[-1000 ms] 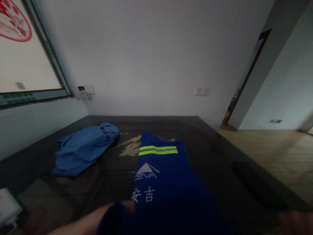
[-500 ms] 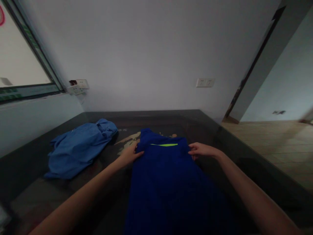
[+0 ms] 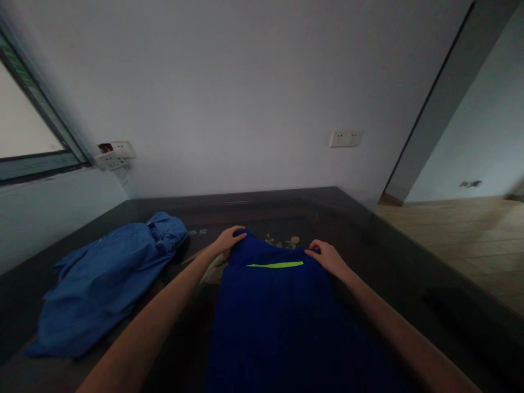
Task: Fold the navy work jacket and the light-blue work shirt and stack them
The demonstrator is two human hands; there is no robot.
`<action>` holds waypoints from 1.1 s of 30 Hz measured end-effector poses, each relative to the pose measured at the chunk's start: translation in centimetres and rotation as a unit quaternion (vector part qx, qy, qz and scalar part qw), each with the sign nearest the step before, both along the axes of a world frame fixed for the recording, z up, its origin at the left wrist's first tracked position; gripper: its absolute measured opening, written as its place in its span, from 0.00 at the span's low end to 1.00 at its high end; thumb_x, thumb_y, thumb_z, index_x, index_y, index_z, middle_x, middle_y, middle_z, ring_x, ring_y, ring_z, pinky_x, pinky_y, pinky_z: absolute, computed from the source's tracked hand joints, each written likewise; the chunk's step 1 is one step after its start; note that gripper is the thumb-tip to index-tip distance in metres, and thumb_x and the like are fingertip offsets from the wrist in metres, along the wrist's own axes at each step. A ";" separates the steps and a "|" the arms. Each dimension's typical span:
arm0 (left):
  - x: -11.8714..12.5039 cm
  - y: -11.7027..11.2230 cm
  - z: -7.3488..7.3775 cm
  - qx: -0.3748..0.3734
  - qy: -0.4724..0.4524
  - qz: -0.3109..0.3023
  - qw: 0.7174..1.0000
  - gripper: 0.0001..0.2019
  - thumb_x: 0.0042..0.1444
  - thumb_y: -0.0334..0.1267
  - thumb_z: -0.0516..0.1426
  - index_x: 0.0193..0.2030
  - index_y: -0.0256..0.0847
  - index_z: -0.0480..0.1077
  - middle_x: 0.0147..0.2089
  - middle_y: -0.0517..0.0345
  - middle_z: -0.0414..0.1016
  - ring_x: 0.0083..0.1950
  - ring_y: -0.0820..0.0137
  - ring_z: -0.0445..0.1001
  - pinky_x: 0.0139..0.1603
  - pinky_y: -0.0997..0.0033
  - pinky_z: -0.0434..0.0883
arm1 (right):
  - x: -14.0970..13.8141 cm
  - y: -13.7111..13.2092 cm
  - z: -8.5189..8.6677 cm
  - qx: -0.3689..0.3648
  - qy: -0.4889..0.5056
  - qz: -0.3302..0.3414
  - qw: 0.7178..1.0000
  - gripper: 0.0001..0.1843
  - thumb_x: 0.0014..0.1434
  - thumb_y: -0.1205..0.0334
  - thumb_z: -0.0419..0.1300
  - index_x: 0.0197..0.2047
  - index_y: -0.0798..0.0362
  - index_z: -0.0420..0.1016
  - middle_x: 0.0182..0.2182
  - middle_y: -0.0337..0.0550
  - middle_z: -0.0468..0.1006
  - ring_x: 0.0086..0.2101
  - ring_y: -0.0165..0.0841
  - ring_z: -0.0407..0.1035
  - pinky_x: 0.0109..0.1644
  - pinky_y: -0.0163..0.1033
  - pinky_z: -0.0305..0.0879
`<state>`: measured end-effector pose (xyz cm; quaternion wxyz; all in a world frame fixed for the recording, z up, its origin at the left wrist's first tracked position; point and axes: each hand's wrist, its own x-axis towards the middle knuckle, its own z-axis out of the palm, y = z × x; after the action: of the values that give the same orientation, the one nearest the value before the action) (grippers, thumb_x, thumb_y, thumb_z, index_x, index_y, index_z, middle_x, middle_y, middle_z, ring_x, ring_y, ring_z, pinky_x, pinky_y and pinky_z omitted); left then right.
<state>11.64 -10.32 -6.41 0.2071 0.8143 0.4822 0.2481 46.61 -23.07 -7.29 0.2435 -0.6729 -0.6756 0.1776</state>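
A dark blue garment [image 3: 270, 316] lies spread on the dark table, with a bright yellow-green strip across its upper part. My left hand [image 3: 229, 240] pinches the garment's far left corner between thumb and fingers. At the far right corner, my right hand [image 3: 327, 257] grips the edge of the same cloth with its fingertips. The garment's near end runs out of view at the bottom and is too dark to make out.
A lighter blue crumpled garment [image 3: 110, 278] rests on the left of the dark table [image 3: 360, 224]. Flower patterns show on the tabletop beyond the cloth. A wall with sockets [image 3: 346, 138] stands behind; a dark flat object [image 3: 470, 322] lies at the right.
Both hands have shifted to the garment's far corners, the left moving up and the right inward, and now pinch them. The view has tilted slightly.
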 end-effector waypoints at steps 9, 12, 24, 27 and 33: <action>0.6 1.6 -0.4 -0.002 0.079 -0.035 0.996 0.13 0.55 0.46 0.54 0.37 0.40 0.73 0.39 0.53 0.78 0.42 0.63 0.75 0.46 0.67 0.68 | 0.6 -0.6 0.3 -0.003 0.040 0.038 0.998 0.07 0.55 0.60 0.58 0.37 0.52 0.72 0.28 0.39 0.73 0.30 0.33 0.68 0.35 0.37 0.59; 1.0 1.2 -1.1 0.011 0.109 -0.012 0.994 0.11 0.55 0.44 0.55 0.39 0.41 0.72 0.37 0.52 0.77 0.41 0.60 0.75 0.46 0.64 0.68 | 0.4 -0.6 0.2 -0.011 0.023 0.043 0.999 0.06 0.55 0.61 0.57 0.37 0.52 0.71 0.30 0.40 0.74 0.32 0.33 0.68 0.36 0.38 0.60; 0.9 2.0 0.6 -0.002 0.081 0.027 0.996 0.24 0.64 0.48 0.41 0.37 0.37 0.74 0.38 0.49 0.78 0.41 0.62 0.75 0.44 0.67 0.68 | -1.3 0.3 4.1 0.105 0.061 0.056 0.991 0.11 0.60 0.58 0.54 0.39 0.53 0.74 0.37 0.47 0.75 0.38 0.36 0.70 0.44 0.42 0.66; 1.6 2.7 0.6 -0.016 0.108 -0.005 0.994 0.21 0.61 0.50 0.47 0.31 0.38 0.74 0.35 0.51 0.78 0.38 0.62 0.75 0.40 0.69 0.68 | -4.0 1.4 4.3 0.092 -0.021 0.148 0.984 0.14 0.62 0.56 0.54 0.45 0.53 0.75 0.43 0.51 0.75 0.46 0.40 0.68 0.52 0.46 0.63; 2.2 1.7 -0.8 0.011 0.147 0.002 0.989 0.13 0.59 0.45 0.53 0.37 0.39 0.72 0.38 0.50 0.77 0.41 0.61 0.75 0.44 0.66 0.67 | -6.5 3.8 1.2 0.002 -0.157 0.230 0.960 0.33 0.62 0.41 0.51 0.66 0.44 0.57 0.66 0.50 0.55 0.65 0.51 0.46 0.63 0.67 0.41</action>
<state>13.83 -8.64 -7.22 0.1248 0.8432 0.5062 0.1310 40.13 -19.31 -6.07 0.0881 -0.5187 -0.8420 0.1192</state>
